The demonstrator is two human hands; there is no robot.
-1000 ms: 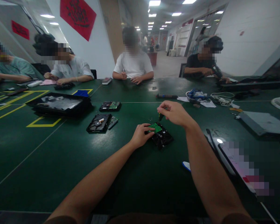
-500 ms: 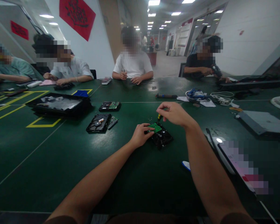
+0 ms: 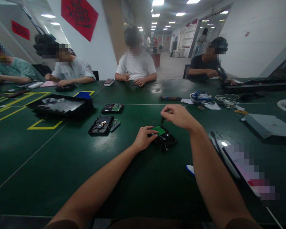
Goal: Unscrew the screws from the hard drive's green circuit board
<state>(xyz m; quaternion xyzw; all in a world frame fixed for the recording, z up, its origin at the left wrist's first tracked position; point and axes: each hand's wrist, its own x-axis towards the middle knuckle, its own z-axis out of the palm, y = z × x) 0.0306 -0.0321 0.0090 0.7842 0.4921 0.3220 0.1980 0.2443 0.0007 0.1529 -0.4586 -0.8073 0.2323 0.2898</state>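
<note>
A black hard drive [image 3: 165, 142] with a green circuit board [image 3: 160, 130] lies on the table in front of me. My left hand [image 3: 144, 139] holds it from the left, fingers across the board and the drive's edge. Above its far edge, my right hand [image 3: 177, 116] is closed round a small screwdriver [image 3: 162, 120] pointing down. Whether the tip touches the drive is too small to make out. Several tiny screws [image 3: 153, 122] lie just beyond the drive.
To the left lie an opened hard drive [image 3: 100, 126], a loose circuit board [image 3: 115, 124], another drive [image 3: 112, 108] and a black tray [image 3: 59, 106]. A phone [image 3: 240, 171] and a grey metal case [image 3: 269, 125] are right; cables [image 3: 201, 97] lie farther back. Several people sit opposite.
The screwdriver's visible part has turned from yellow to dark in my right fingers. Both hands and the hard drive stay nearly in place.
</note>
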